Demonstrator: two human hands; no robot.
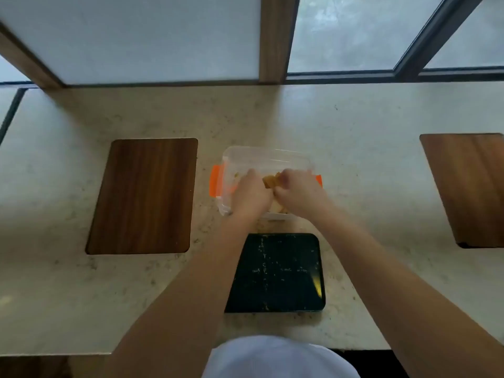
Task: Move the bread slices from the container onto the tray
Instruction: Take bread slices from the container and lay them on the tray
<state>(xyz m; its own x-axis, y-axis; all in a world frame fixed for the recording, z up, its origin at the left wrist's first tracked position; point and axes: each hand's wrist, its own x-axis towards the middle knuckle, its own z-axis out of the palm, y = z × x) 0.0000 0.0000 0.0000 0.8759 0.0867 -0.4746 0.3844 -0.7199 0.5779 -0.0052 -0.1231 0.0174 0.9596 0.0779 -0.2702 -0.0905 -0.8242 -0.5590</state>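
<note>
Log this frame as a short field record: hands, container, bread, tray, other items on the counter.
left hand: inside the container, on the bread; grip hidden
right hand: inside the container, on the bread; grip hidden
container: clear plastic, orange clips, lid off, just beyond the tray
bread slices: in the container, mostly covered by the hands
tray: dark, crumbs only, no bread
wooden boards: one at left, one at right, both bare
</note>
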